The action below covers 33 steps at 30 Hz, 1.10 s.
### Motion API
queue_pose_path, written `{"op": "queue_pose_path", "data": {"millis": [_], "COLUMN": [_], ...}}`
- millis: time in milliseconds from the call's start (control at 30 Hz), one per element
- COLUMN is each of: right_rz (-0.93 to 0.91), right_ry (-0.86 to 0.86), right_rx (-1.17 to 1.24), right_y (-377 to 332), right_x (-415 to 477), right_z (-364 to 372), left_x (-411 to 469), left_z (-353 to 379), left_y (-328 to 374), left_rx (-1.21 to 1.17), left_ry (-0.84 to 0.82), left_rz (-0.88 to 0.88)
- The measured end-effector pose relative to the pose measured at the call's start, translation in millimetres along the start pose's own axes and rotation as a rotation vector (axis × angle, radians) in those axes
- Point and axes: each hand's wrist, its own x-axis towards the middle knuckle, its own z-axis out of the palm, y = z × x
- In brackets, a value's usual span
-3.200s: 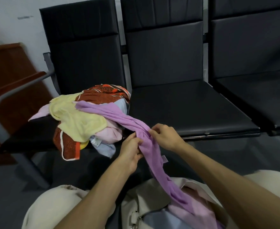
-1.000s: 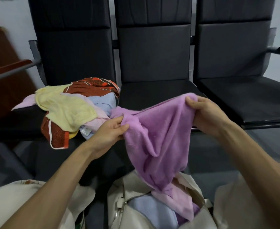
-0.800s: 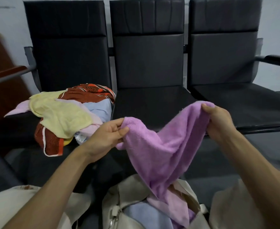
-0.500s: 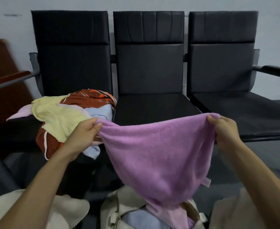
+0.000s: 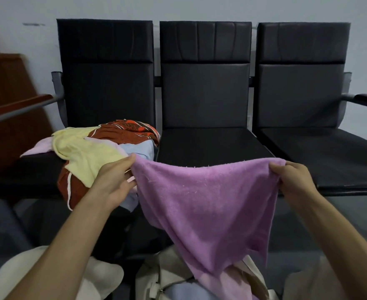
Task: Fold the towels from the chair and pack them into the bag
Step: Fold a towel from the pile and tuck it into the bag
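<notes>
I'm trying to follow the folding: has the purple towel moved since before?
Yes. The purple towel has left the pile and moved right; it now hangs spread before the middle seat, between the left hand and right hand.

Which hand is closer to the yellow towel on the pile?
Left. The left hand is beside the pale yellow terry towel, pinching a corner of the purple terry towel; the right hand pinches the other corner, far to the right.
</notes>
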Motion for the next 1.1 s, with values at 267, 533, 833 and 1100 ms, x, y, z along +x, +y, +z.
{"op": "queue_pose_path", "data": {"millis": [267,533,833,1100], "right_rz": [-0.064,-0.191,-0.391,-0.444], "right_ry": [0.019,0.120,0.158,0.248], "right_rx": [-0.045,-0.364,-0.356,-0.478], "right_y": [-1.2,0.3,-9.2,-6.8], "right_x": [-3.1,-0.1,-10.6,-7.8], "right_z": [6.5,-6.1,-1.8,0.3], "left_x": [1.7,6.4,15.3,6.9], "left_z": [4.1,-12.5,-6.8,-9.4], "left_y": [-24.2,-17.9,-12.9,-11.9], "left_rx": [0.912,1.100,0.238,0.735], "left_ry": [0.007,0.089,0.059,-0.100], "left_rz": [0.576,0.663,0.108,0.336]}}
